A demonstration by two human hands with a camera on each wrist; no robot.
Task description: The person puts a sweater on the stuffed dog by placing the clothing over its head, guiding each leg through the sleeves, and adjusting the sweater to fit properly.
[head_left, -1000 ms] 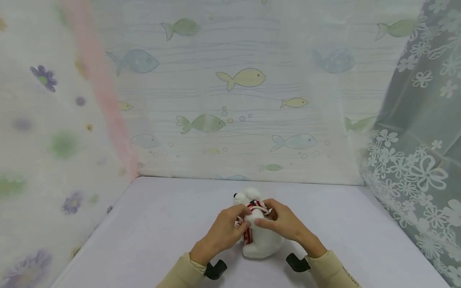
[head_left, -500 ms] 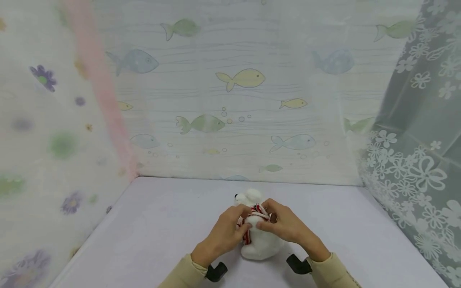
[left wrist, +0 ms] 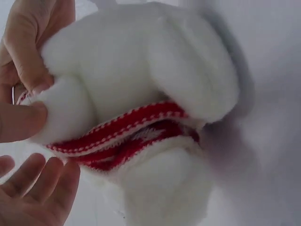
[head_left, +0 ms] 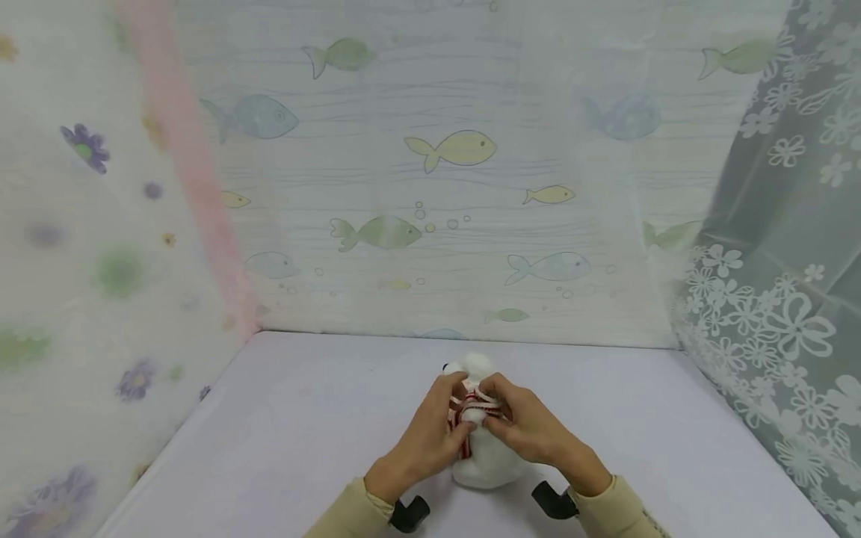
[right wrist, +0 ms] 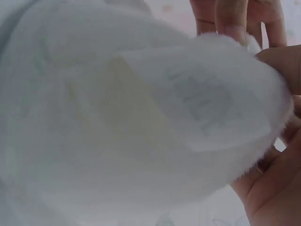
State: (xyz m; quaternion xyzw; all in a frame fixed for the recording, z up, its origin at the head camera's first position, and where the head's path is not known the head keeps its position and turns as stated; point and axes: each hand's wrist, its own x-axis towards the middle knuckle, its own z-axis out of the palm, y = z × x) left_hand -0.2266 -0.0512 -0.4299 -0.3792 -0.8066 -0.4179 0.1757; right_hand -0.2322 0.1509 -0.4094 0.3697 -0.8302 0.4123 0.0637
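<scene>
A white plush bear sits upright on the table between both hands, facing away, its black nose toward the left. Round its neck goes a red-and-white knitted scarf, one end hanging at its left side. My left hand is spread beside it, its thumb on a white bulge below the scarf and its fingertips near the scarf's edge. My right hand curls thumb and fingers at the scarf behind the neck, seeming to pinch it. In the right wrist view the bear and a printed label hide much of the right hand's fingers.
A white table spreads around the bear. Behind it rises a fish-print curtain. Floral curtains stand at the left, and a grey one at the right. Black wrist mounts jut from both sleeves.
The left hand has moved slightly right and its fingers have lifted higher beside the bear's head. The right hand's fingers have come closer in at the scarf. The bear has shifted slightly right.
</scene>
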